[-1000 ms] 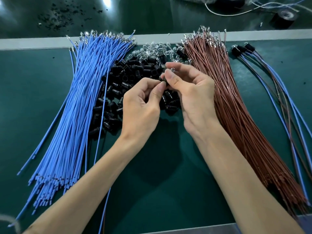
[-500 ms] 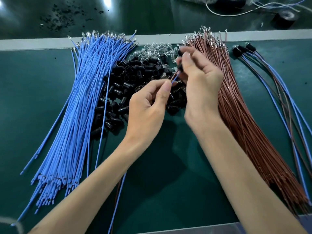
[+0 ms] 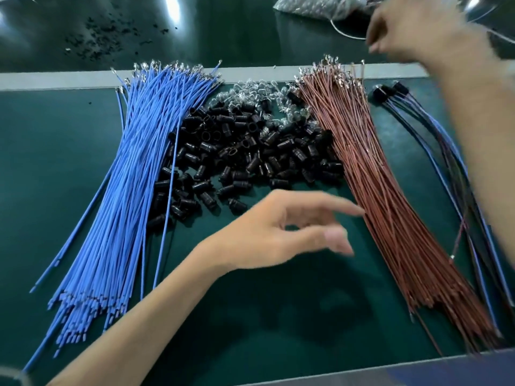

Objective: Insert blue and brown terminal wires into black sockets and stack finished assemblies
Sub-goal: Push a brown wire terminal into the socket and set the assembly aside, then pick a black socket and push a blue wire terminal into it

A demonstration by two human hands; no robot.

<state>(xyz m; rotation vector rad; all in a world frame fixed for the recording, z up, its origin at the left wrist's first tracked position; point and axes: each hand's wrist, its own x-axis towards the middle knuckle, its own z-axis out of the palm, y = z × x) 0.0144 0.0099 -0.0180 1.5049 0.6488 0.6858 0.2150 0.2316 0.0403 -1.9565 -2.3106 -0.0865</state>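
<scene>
At one o'clock my right hand (image 3: 412, 32) has swung off the heap of small black plastic sockets (image 3: 250, 151), too blurred to tell its grip; my left hand (image 3: 287, 227) hangs released and empty at centre. The finished blue-and-brown wired sockets (image 3: 390, 91) lie at two o'clock: I judge one assembly done.

The blue wires (image 3: 122, 176) wear smooth plastic insulation with a soft sheen. The brown wires (image 3: 376, 176) have the same coat, a little duller. Their far ends carry small bright metal terminals (image 3: 145, 66). The sockets (image 3: 237, 151) are glossy black plastic, with highlights on their rims. Behind them lie clear, glassy bulbs (image 3: 259, 89). The worktop (image 3: 41, 162) has a dark green mat, smooth and faintly reflective, edged by a matt grey strip (image 3: 55, 80). Beyond it, a darker glossy surface (image 3: 223, 29) mirrors the lamps.
</scene>
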